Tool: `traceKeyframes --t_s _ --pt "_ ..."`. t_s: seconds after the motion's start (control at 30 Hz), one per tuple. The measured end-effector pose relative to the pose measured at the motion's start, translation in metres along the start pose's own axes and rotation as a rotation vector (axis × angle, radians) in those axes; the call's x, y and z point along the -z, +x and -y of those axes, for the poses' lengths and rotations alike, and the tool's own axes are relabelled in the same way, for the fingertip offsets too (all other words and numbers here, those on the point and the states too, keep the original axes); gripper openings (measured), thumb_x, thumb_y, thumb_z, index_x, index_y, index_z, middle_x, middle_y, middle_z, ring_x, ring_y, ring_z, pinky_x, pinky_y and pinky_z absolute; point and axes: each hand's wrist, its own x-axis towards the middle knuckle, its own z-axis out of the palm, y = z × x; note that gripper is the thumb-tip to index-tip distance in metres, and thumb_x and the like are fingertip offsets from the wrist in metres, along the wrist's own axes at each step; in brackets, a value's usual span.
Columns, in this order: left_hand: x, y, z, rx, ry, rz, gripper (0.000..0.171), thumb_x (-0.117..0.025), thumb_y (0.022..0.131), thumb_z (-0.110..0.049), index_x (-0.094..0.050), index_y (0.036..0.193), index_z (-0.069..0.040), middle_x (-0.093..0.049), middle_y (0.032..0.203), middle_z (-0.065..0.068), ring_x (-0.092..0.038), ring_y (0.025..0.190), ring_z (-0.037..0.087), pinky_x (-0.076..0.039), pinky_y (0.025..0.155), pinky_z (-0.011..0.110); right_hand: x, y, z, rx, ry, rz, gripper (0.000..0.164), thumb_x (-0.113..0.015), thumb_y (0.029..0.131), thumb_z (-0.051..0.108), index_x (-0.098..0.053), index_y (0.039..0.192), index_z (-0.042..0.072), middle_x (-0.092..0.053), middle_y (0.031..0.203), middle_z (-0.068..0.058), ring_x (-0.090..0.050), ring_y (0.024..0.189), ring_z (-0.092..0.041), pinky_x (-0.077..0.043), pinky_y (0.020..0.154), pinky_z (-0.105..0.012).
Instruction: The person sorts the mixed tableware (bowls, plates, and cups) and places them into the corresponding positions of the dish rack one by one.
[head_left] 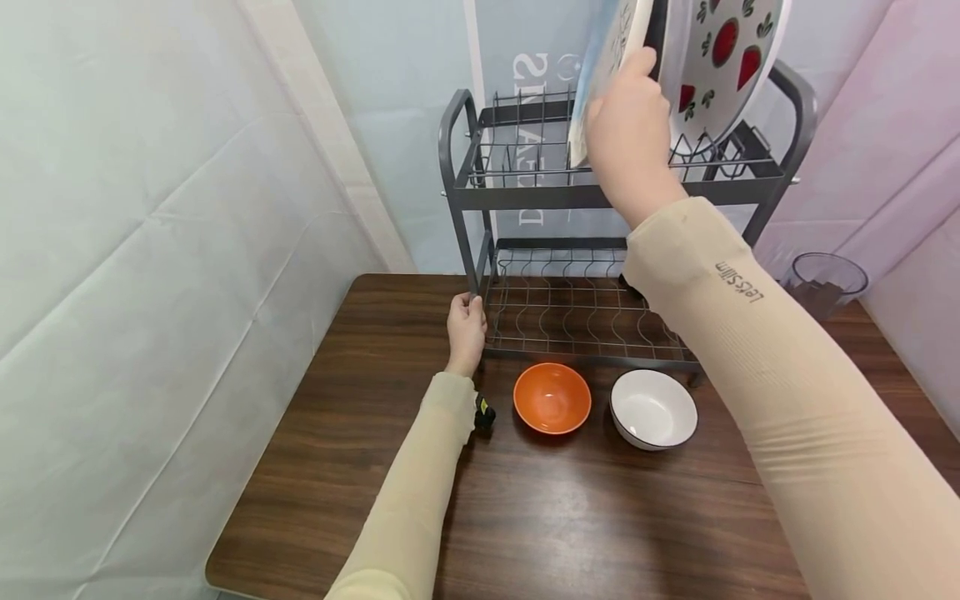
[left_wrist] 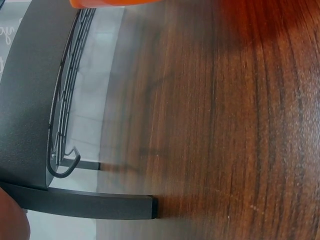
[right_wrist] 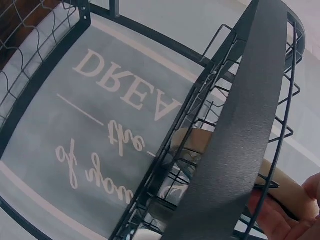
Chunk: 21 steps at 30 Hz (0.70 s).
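Note:
My left hand (head_left: pixel 467 329) grips the left front post of a dark two-tier dish rack (head_left: pixel 540 197). Up at the top tier, my right hand (head_left: pixel 633 133) pinches a flat board (head_left: pixel 600 92) with a pale edge and a blue-and-white printed face. The board stands upright among the wire slots; its pale edge (right_wrist: pixel 285 187) shows behind the rack's bar in the right wrist view. Right of that hand, a large white strawberry-patterned plate (head_left: pixel 723 92) stands on edge, with a dark strip between it and the board. Part of the right hand's fingers is hidden.
Below the rack's front edge, an orange bowl (head_left: pixel 552 398) and a white dark-rimmed bowl (head_left: pixel 652 408) sit on the wooden table (head_left: pixel 562 525). A clear container (head_left: pixel 828 283) stands right of the rack. Beside the left wrist lies a small black object (head_left: pixel 484 415).

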Motion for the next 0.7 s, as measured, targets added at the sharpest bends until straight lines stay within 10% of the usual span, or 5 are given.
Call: traceKeyframes --t_s 0.7 --pt "0.001 -0.001 -0.001 0.012 -0.008 0.004 0.032 -0.042 0.092 -0.031 -0.042 0.109 -0.004 -0.035 0.057 -0.006 -0.03 0.048 0.006 -0.028 0.049 0.02 -0.008 -0.008 -0.012 0.004 0.038 0.002 0.055 -0.03 0.092 0.037 -0.011 0.135 0.008 -0.046 0.129 -0.017 -0.055 0.108 -0.028 -0.048 0.084 -0.039"
